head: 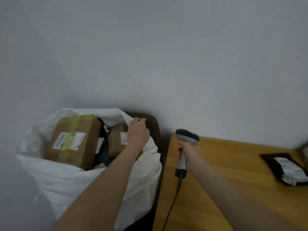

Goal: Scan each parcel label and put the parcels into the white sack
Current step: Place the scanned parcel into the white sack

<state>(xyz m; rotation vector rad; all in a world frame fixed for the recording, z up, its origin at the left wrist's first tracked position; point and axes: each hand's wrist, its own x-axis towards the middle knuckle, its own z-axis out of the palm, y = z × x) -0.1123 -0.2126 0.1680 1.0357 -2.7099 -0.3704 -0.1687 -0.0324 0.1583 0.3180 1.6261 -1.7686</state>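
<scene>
My left fingers (141,121) are curled together and pinch the far rim of the white sack (83,184). The rest of my left hand (137,133) hangs over the sack's open mouth. Just below and to the left of these fingers, inside the sack, a small cardboard box (116,145) shows a white label at the edge of my wrist. Further left, beyond a dark parcel (102,155) wedged between the two boxes, a large cardboard box (73,140) lies tilted, its label and yellow-green tape facing up. Behind my knuckles a dark brown chair back (154,124) rises past the rim, against the pale wall (166,55). My right fingers (178,148) are wrapped tight around the grey handle of the barcode scanner (186,139), held upright in my right hand (189,154) with its dark head above my fist and over the near corner of the wooden table (225,164). Its cable (173,202) drops from the handle's base toward me. Well off to the right of that hand, a black parcel (273,160) with a white label lies flat on the table.
</scene>
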